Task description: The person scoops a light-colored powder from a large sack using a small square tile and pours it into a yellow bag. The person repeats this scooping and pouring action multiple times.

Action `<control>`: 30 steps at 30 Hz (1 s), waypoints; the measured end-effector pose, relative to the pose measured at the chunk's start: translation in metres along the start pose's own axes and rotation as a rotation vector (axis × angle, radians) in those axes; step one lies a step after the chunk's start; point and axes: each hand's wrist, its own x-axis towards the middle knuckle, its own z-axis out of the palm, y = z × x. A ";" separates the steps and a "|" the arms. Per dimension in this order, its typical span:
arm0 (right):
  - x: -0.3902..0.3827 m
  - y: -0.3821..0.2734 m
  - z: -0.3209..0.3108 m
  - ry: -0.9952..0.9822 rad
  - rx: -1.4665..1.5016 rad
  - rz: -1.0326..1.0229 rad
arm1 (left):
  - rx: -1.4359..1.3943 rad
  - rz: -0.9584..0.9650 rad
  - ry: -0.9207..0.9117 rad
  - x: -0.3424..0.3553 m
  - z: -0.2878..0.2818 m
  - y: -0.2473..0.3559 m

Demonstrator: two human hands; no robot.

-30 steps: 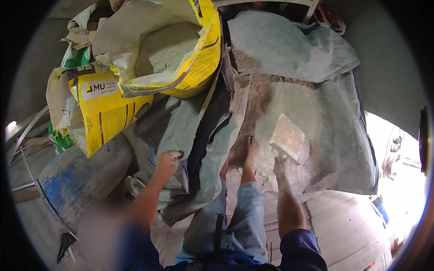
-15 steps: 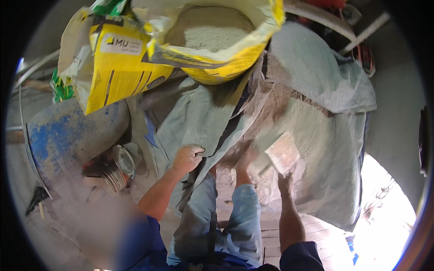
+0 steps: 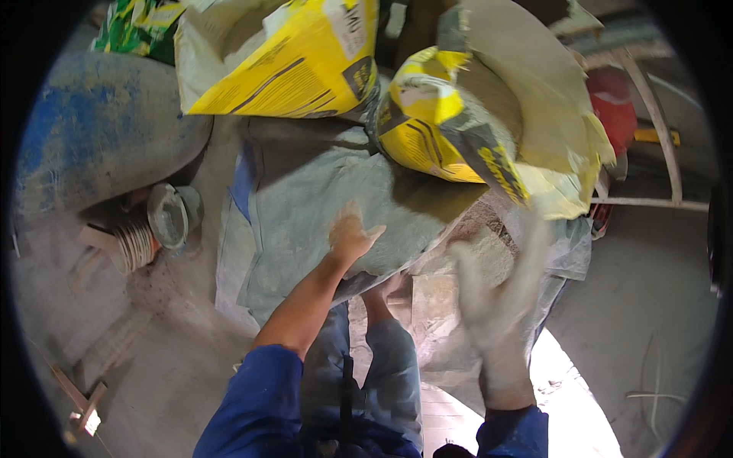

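My left hand (image 3: 353,238) is over the grey dusty sheet (image 3: 305,206), its thumb stretched out and its fingers apart but slightly blurred. I cannot tell whether it touches the sheet. To the right, my right hand (image 3: 500,305) is smeared by motion, and its fingers cannot be made out clearly. It is in front of a heap of sandy powder (image 3: 489,256) beside the sheet's edge. An open yellow bag (image 3: 431,141) of grey powder stands just beyond both hands. My bare foot (image 3: 385,286) shows below the sheet's edge.
A second open yellow bag (image 3: 290,65) stands at the far left. On the left are a blue-stained barrel (image 3: 114,130), a whitish bucket (image 3: 168,216) and a stack of thin discs (image 3: 134,248). A wooden frame (image 3: 657,130) and a red object (image 3: 611,107) are at the far right.
My left hand has released the sheet's edge, and the sheet now spreads farther right. My right hand has moved up; the flat square tool is no longer visible in it. The view has shifted.
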 end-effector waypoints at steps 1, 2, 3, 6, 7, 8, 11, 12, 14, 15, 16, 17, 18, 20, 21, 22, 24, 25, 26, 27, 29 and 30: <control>0.029 0.001 0.003 0.082 -0.084 -0.058 | 0.006 -0.037 -0.039 0.006 0.003 0.000; 0.054 0.003 0.005 0.076 -0.224 -0.036 | 0.008 -0.067 -0.074 0.011 0.005 0.000; 0.073 0.005 0.008 -0.001 -0.284 -0.028 | 0.032 -0.082 -0.104 0.015 0.005 0.000; 0.110 0.019 0.029 -0.330 -0.484 0.066 | 0.094 -0.139 -0.206 0.029 -0.004 -0.001; 0.114 0.023 0.036 -0.457 -0.542 0.158 | 0.105 -0.162 -0.250 0.035 -0.008 -0.001; 0.117 0.028 0.043 -0.519 -0.479 0.161 | 0.115 -0.177 -0.272 0.041 -0.011 -0.001; 0.112 0.037 0.057 -0.739 -0.316 0.283 | 0.122 -0.222 -0.339 0.053 -0.012 -0.006; 0.111 0.039 0.060 -0.849 -0.296 0.374 | 0.122 -0.234 -0.354 0.058 -0.009 -0.008; 0.109 0.036 0.059 -0.924 -0.032 0.449 | 0.120 -0.275 -0.431 0.064 0.000 -0.012; 0.111 0.034 0.058 -0.964 0.071 0.506 | 0.106 -0.305 -0.458 0.067 0.005 -0.015; 0.112 0.029 0.054 -0.931 0.138 0.514 | 0.099 -0.335 -0.475 0.070 0.010 -0.018; 0.114 0.024 0.046 -0.897 0.188 0.522 | 0.098 -0.364 -0.489 0.072 0.015 -0.022; 0.117 0.019 0.038 -0.863 0.239 0.529 | 0.083 -0.365 -0.512 0.072 0.021 -0.025; 0.126 0.014 0.023 -0.801 0.373 0.560 | 0.058 -0.391 -0.538 0.069 0.032 -0.030; 0.130 0.014 0.015 -0.756 0.458 0.600 | 0.054 -0.363 -0.550 0.067 0.038 -0.032; 0.135 0.017 0.010 -0.710 0.545 0.638 | 0.050 -0.347 -0.550 0.065 0.043 -0.033; 0.144 0.026 0.000 -0.722 0.512 0.638 | 0.019 -0.277 -0.562 0.059 0.051 -0.035; 0.148 0.030 -0.006 -0.729 0.485 0.637 | -0.009 -0.216 -0.569 0.057 0.054 -0.034; 0.157 0.034 -0.013 -0.772 0.378 0.641 | -0.045 -0.156 -0.567 0.055 0.055 -0.032; 0.171 0.037 -0.018 -0.824 0.257 0.647 | -0.061 -0.169 -0.522 0.052 0.055 -0.030; 0.194 0.037 -0.025 -0.876 0.055 0.584 | -0.103 -0.192 -0.415 0.047 0.051 -0.022; 0.203 0.030 -0.033 -0.759 -0.089 0.245 | -0.122 -0.203 -0.391 0.045 0.048 -0.017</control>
